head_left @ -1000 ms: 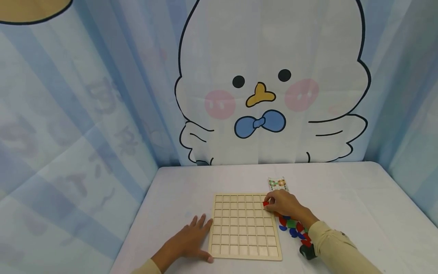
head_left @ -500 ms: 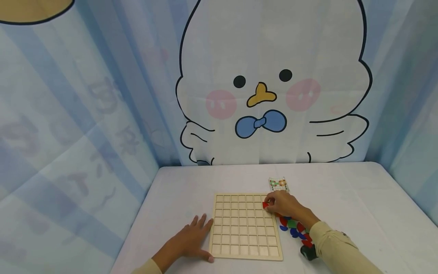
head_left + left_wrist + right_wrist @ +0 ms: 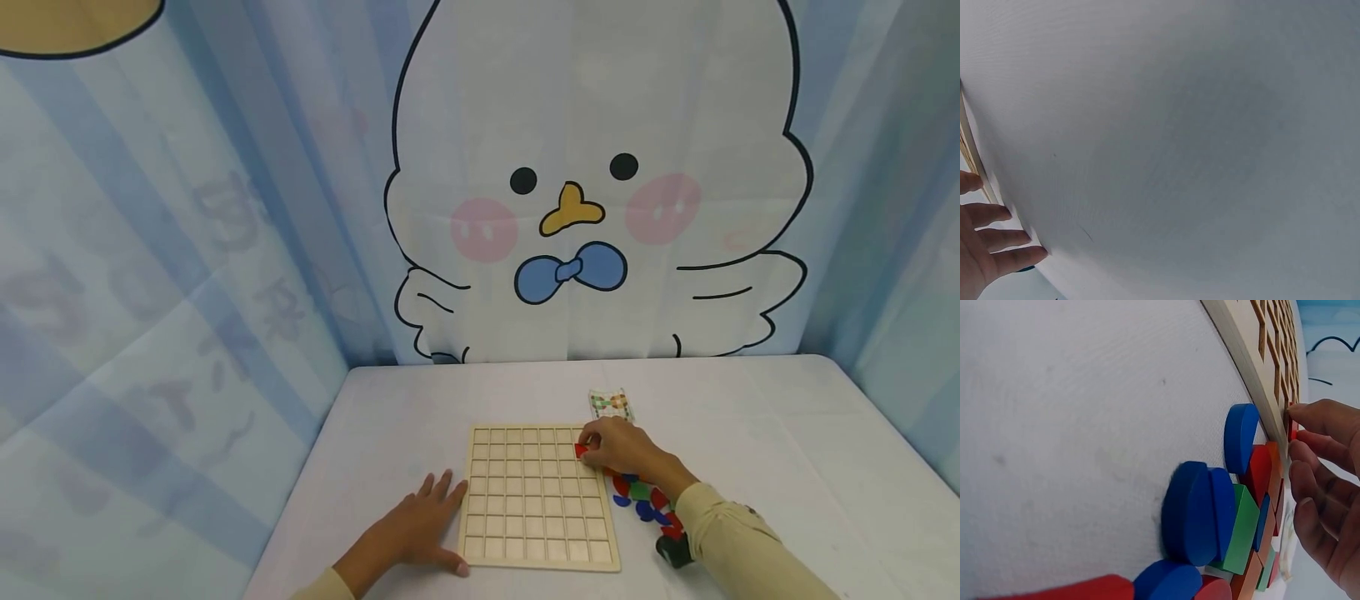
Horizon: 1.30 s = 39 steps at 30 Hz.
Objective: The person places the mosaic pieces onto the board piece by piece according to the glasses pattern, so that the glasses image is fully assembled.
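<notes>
A square wooden grid board (image 3: 540, 568) lies on the table with rows of shallow cells. At its far right corner area, my right hand (image 3: 622, 444) pinches a small red block (image 3: 581, 450) between thumb and forefinger, over a cell in the right-hand columns. The right wrist view also has this red block (image 3: 1292, 425) at the fingertips, beside the board's rim; its full shape is hidden. My left hand (image 3: 420, 521) rests on the table with fingers spread, the forefinger and thumb at the board's left edge. In the left wrist view, that hand (image 3: 988, 244) holds nothing.
Right of the board lies a pile of flat wooden pieces (image 3: 639, 491) in blue, green, red and orange, partly behind my right forearm. Nearby sits a dark object (image 3: 673, 551) by the sleeve. A printed pattern card (image 3: 611, 404) lies beyond the right hand.
The red block has shifted very slightly left and nearer over the board between the first frame and now. Both hands otherwise stay in place.
</notes>
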### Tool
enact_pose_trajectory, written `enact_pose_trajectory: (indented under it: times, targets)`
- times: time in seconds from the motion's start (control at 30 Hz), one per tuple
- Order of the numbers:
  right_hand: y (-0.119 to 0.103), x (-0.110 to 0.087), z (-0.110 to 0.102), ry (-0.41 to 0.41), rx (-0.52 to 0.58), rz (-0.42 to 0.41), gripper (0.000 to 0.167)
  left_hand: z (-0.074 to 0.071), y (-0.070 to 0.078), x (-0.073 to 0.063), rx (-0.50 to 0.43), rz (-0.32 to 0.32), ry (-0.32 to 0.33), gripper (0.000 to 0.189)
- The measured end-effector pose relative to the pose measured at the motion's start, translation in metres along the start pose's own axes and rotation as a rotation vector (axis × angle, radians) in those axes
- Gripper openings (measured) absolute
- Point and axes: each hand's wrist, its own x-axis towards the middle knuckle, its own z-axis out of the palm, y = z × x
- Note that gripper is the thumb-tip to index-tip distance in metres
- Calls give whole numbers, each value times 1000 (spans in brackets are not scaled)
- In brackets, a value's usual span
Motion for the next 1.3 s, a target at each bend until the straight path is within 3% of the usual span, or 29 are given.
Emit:
enact_pose_trajectory:
  times: [0.47,0.73,0.83,1.13,1.3]
  targets:
    - [0,-1,2,3,-7,-16,19,-2,2,-2,-7,-8,-20,120]
    - [17,-5,-3,-9,124,-123,17,-2,2,-2,10,-3,-17,119]
    - [27,-8,-7,7,150,-127,18,-3,2,-2,8,-5,-18,119]
    - [54,-17,-24,21,156,68,23,-2,2,-2,-11,-14,-12,119]
    - [64,-23,-28,22,122,83,23,1,0,-2,-21,-15,-6,120]
